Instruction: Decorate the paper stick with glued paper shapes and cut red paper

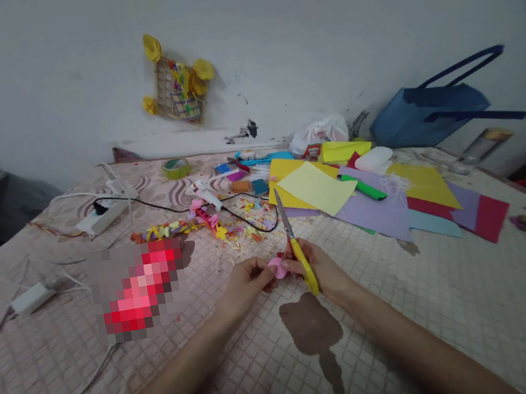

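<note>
My left hand pinches a small pink paper piece between its fingertips. My right hand is closed round the yellow handles of a pair of scissors, whose grey blades point up and away from me. Both hands meet over the patterned cloth, with the pink piece between them. Just beyond lie paper scraps and a white glue gun on a black cord.
Coloured paper sheets and a green marker are spread at the right. A tape roll, power strip and white cables lie at the left. A blue bag leans on the wall. A dark stain marks the cloth.
</note>
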